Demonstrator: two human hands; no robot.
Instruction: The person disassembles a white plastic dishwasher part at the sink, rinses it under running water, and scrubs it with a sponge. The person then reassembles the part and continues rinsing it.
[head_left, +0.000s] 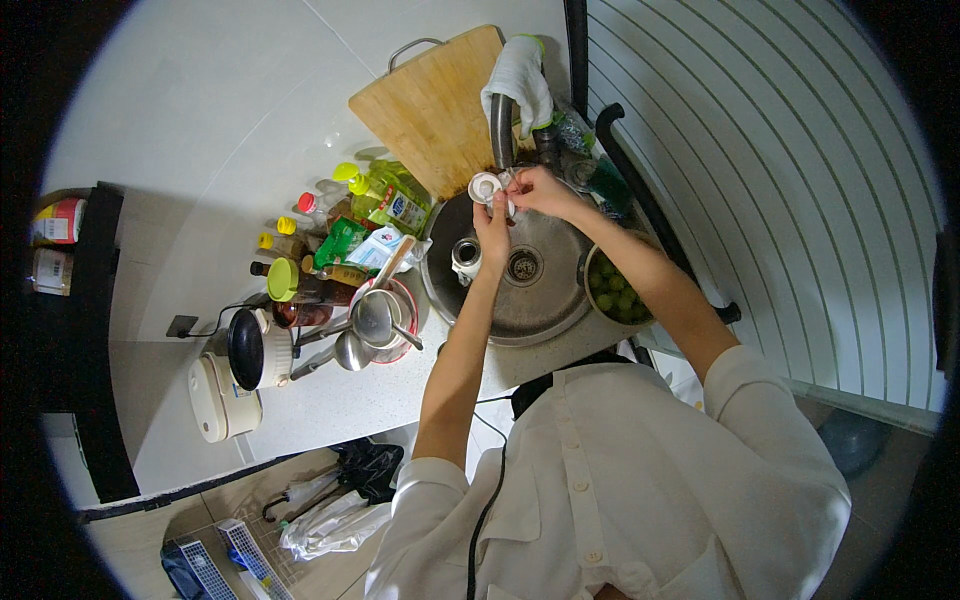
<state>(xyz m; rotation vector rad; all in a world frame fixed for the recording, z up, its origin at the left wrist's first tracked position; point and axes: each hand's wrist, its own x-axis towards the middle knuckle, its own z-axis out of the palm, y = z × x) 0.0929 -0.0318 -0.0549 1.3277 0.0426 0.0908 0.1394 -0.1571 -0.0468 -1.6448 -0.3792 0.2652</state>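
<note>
Over the round steel sink (547, 307), my left hand (493, 231) holds a small white round lid (484, 185). My right hand (541, 191) is beside it, fingertips pinched together at the lid's right side; a whitish part shows between the hands, too small to name. Below and left of the lid, an open-mouthed white bottle with a metal rim (466, 255) is inside the sink, partly behind my left wrist. The metal faucet (501, 127) rises just behind my hands, and a white knitted cloth or glove (517, 75) hangs over it.
A pot of green fruit (619, 289) sits under my right forearm. A wooden cutting board (435, 105) leans on the wall. Soap and seasoning bottles (397, 202), ladles (375, 319) on a bowl, and a white rice cooker (221, 397) line the left counter. A black rail (652, 210) runs right.
</note>
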